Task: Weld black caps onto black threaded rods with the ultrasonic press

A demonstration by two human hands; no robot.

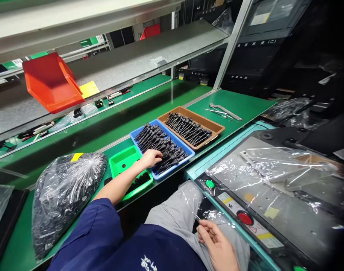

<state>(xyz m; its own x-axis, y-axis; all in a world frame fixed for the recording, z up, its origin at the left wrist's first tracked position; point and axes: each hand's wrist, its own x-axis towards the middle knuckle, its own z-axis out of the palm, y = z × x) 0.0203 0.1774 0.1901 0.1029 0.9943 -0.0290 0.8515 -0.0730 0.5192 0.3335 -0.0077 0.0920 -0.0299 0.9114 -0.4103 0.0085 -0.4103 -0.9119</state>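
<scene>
My left hand [151,158] reaches over the blue tray [173,172], its fingers curled down onto the black rod-like parts [153,137] heaped there. Whether a part is between those fingertips is hidden. Under my left forearm is a green tray [123,153] with small black pieces [142,180] in it. Low in front of my lap, my right hand [218,244] is closed with thumb and fingers together. Something thin and shiny shows at its fingertips, too fine to name, against clear plastic film.
A brown tray [218,129] holds thin rods with black heads. Beyond it lie a wrench [226,111] and thin metal tools. A bulging clear bag of black parts [67,195] sits left. A machine with a red button [244,217] stands right; a red bin [49,81] hangs above.
</scene>
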